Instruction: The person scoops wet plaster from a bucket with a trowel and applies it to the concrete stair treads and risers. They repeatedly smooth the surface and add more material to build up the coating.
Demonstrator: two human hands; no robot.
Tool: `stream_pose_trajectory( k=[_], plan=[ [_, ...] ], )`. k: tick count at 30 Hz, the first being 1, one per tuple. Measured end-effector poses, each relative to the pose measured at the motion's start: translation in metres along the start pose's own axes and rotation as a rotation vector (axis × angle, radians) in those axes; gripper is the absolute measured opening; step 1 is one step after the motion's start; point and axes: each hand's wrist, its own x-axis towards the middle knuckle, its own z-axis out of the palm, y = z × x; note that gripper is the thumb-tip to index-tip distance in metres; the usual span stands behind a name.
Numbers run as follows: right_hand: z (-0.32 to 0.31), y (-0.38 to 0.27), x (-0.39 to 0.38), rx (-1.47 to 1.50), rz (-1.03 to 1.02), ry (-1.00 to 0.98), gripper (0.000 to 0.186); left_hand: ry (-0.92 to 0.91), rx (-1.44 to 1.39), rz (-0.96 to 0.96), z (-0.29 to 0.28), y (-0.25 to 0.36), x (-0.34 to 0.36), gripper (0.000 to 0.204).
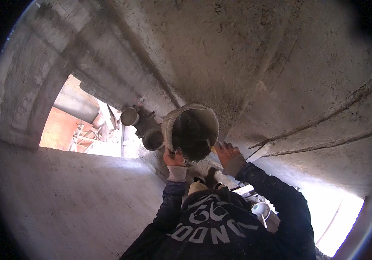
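Observation:
A mortar-crusted bucket (167,132) stands in front of me, its mouth tipped toward me and dark wet-looking mix (190,136) inside. My left hand (175,157), in an orange and grey work glove, is closed on the bucket's near left rim. My right hand (228,155), gloved the same way, is at the near right rim, wrapped round a short wooden handle (213,149). A thin metal shank runs from that handle into the bucket, so it looks like a trowel. Its blade is hidden in the mix.
Two smaller buckets, one farther (129,116) and one nearer (153,139), stand left of the big one. Rough grey walls (307,65) close in around me. A bright opening (77,117) lies at left, another (337,216) at lower right. A white bowl (261,210) sits among scraps below.

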Motion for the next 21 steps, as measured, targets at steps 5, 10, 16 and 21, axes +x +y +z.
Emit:
stream_pose_trajectory(
  k=[5, 10, 16, 21],
  plan=[
    [0.003, 0.032, 0.011, -0.123, 0.155, 0.122, 0.049, 0.022, -0.277, -0.226, 0.007, -0.006, 0.012, 0.041],
    [-0.044, 0.032, 0.043, -0.024, 0.208, -0.167, 0.040, -0.047, 0.393, 0.260, 0.020, -0.009, 0.012, 0.049],
    [0.010, 0.103, 0.039, 0.264, -0.060, -0.348, 0.040, -0.146, 0.484, 0.329, 0.035, 0.012, 0.006, 0.046],
    [0.063, 0.043, 0.024, 0.802, -0.105, -0.139, 0.052, -0.130, 0.120, -0.122, -0.025, -0.041, 0.013, 0.037]
  ],
)
